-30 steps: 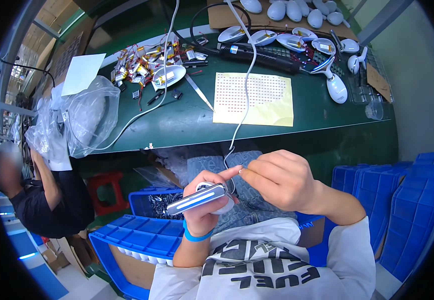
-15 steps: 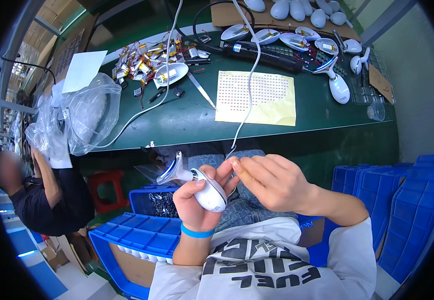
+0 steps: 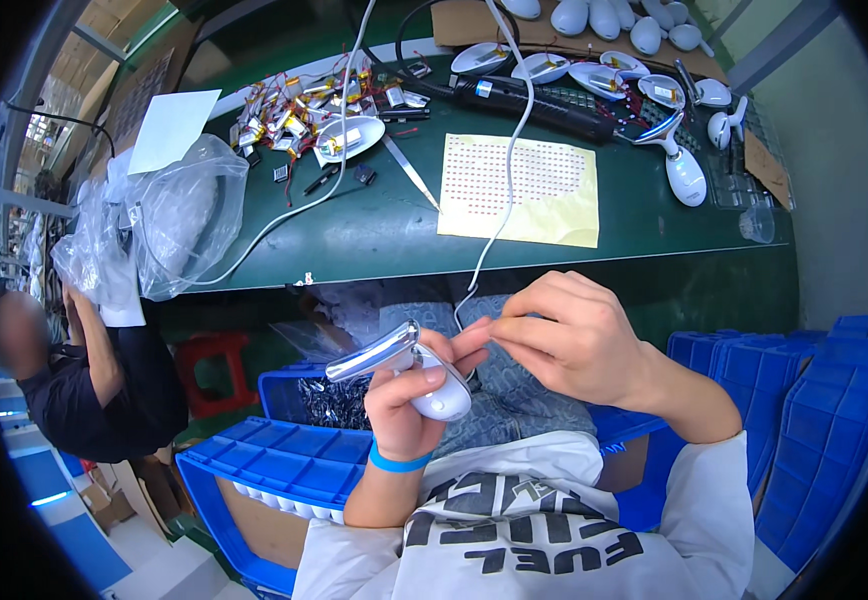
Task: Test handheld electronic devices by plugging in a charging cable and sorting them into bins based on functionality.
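Observation:
My left hand (image 3: 406, 405) is closed around a white handheld massager (image 3: 444, 398) with a shiny silver head (image 3: 374, 352), held above my lap. Its rounded body sits in the palm, and the head points to the left. Close to the left fingertips, my right hand (image 3: 574, 335) is closed in a pinch. Whatever lies between its thumb and fingers is too small to make out. A white cable (image 3: 494, 235) hangs over the table edge and runs down behind the left fingers, where its end is hidden.
On the green table (image 3: 354, 250) lie a heap of small battery packs (image 3: 299, 115), a yellow dotted sheet (image 3: 519, 195), a black electric screwdriver (image 3: 534, 108), white shells (image 3: 544, 68) and another massager (image 3: 686, 178). Blue crates (image 3: 284, 455) flank me. A person (image 3: 104, 370) sits at left.
My left hand has turned the massager, bringing its silver head round more broadside and nearer the hand. My right hand has shifted slightly right and up, still pinched. The view has moved a little.

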